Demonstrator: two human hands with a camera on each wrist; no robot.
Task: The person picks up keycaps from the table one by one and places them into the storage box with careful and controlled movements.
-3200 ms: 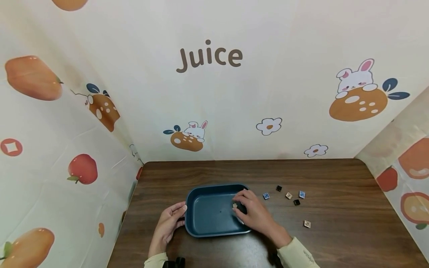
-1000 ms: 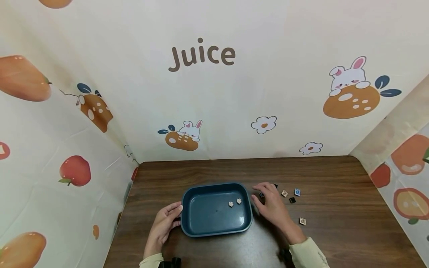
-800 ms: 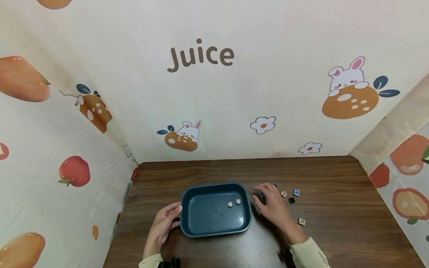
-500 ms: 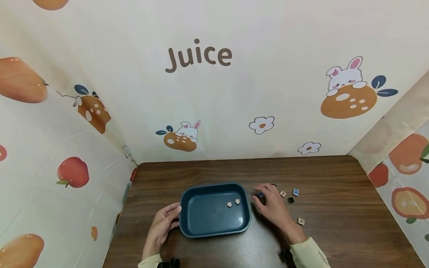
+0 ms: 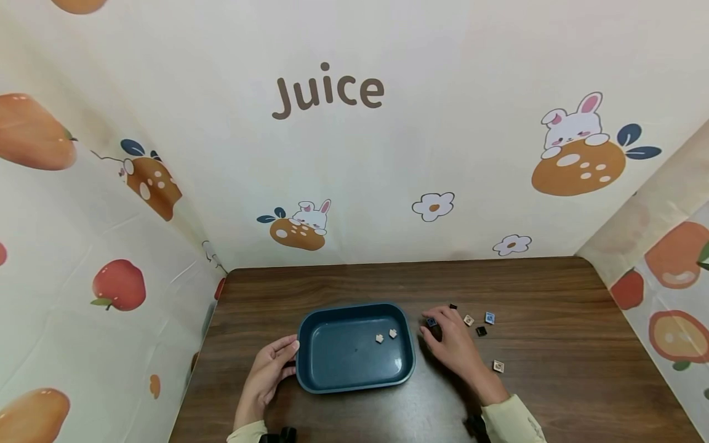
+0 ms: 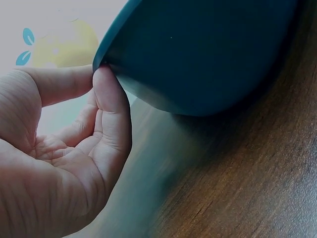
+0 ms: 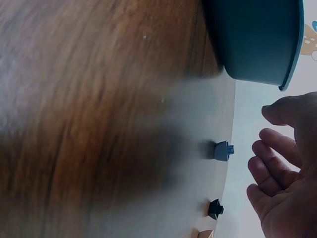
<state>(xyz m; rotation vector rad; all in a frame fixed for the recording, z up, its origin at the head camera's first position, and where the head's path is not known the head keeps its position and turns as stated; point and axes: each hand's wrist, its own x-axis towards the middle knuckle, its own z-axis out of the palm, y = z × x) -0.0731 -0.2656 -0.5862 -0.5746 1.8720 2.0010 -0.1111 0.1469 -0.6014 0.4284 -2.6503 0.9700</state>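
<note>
My left hand point(image 5: 268, 372) pinches the left rim of a dark teal tray point(image 5: 310, 381). In the left wrist view, the thumb and a finger of that hand point(image 6: 74, 144) meet at the tray's edge. To the right of the tray, my right hand point(image 5: 451, 341) curves around a small blue square piece point(image 5: 431, 322), thumb and fingers spread. The right wrist view shows this hand point(image 7: 292, 183) apart from the blue piece point(image 7: 222, 150), which is tapered with a stub on top. Two small pale pieces, one of them a pale piece point(image 5: 379, 338), lie inside the tray.
Right of the hand lie a black piece point(image 5: 481, 331), another black one partly hidden, a beige piece point(image 5: 468, 320), a second blue piece point(image 5: 490, 317) and a beige piece point(image 5: 498, 367) nearer the front. A printed cloth wall point(image 5: 376, 154) stands behind the wooden table point(image 5: 554, 320).
My right hand has left the tray, where two pale pieces now show, and has moved right to the blue piece. My left hand stays at the tray's rim.
</note>
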